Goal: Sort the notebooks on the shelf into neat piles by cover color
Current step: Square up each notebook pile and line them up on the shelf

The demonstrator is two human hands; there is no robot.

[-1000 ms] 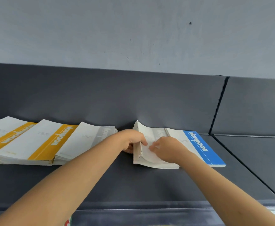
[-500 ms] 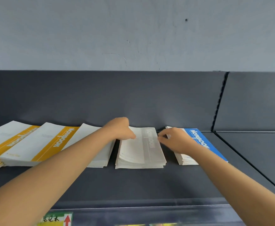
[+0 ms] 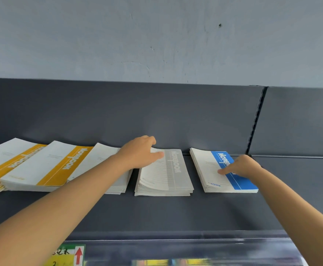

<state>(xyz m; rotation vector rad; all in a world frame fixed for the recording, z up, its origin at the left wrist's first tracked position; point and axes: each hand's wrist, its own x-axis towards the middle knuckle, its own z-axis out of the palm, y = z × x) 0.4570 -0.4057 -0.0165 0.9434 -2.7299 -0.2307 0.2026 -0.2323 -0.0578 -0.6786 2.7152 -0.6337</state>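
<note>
I'm looking at a dark grey shelf (image 3: 176, 214) with a matching back panel (image 3: 118, 112), under a pale, scuffed wall (image 3: 156, 35). The notebooks lie in a row along the back. There is a far-left yellow pile (image 3: 13, 162), a second yellow pile (image 3: 61, 166), a grey pile (image 3: 107, 160) under the left forearm, a centre grey pile (image 3: 168, 175) and a blue pile (image 3: 241, 183). The left hand (image 3: 139, 152) rests spread on the centre grey pile's far corner. The right hand (image 3: 243, 167) presses one straight finger on the blue cover. A price label (image 3: 68, 255) sits on the front lip.
</note>
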